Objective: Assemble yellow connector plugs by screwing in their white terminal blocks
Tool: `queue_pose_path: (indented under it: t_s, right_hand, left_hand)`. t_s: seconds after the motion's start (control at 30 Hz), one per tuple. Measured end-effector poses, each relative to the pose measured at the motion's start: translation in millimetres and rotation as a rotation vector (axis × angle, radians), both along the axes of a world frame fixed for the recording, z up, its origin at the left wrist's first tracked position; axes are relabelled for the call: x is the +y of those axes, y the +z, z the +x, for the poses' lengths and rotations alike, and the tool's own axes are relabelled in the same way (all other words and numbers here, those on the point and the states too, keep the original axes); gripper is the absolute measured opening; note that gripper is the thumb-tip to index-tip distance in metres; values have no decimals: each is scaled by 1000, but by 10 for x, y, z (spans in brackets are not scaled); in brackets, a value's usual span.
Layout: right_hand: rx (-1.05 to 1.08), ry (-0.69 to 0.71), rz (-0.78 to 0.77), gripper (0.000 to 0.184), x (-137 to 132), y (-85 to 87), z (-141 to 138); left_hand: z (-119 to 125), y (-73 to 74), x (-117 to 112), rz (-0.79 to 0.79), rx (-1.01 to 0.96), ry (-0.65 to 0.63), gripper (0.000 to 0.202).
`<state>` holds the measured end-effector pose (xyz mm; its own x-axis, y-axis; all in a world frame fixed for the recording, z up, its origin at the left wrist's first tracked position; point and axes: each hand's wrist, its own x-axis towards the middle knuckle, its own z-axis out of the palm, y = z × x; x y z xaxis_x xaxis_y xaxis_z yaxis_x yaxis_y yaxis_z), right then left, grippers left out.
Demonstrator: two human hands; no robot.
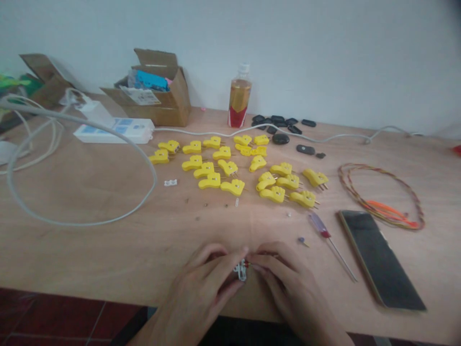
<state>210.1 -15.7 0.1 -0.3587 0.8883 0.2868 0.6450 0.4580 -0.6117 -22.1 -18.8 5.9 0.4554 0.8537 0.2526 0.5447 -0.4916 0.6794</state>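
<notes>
Near the table's front edge, my left hand (pixel 203 283) pinches a small whitish plastic part (pixel 241 272) with slots in it. My right hand (pixel 293 281) meets it from the other side, its thumb and index finger closed on a tiny red-and-metal piece (pixel 247 264) that touches the plastic part. Fingers hide some of both pieces. Just beyond my hands lie a small purple-headed bit (pixel 301 240), a screwdriver (pixel 326 234) with a clear purple handle, and a few tiny metal bits. Several yellow electrical plugs (pixel 272 193) lie in loose rows farther back.
A phone (pixel 382 259) and a coiled twisted wire (pixel 403 185) lie at right. At the back stand a bottle (pixel 239 98), black plastic pieces (pixel 277 119) and an open cardboard box (pixel 173 103). A white power strip (pixel 140 130) and looping grey cable (pixel 90 224) occupy the left.
</notes>
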Motion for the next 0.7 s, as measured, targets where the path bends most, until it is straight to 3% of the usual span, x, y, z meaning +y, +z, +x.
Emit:
queue_pose_path:
  t_s: [0.43, 0.7]
  right_hand:
    - [-16, 90, 27, 32, -25, 76, -61]
    - [-12, 133, 150, 30, -34, 41, -75]
  left_hand:
    - [11, -68, 10, 55, -13, 29, 64]
    - [-4, -106, 19, 30, -15, 33, 67]
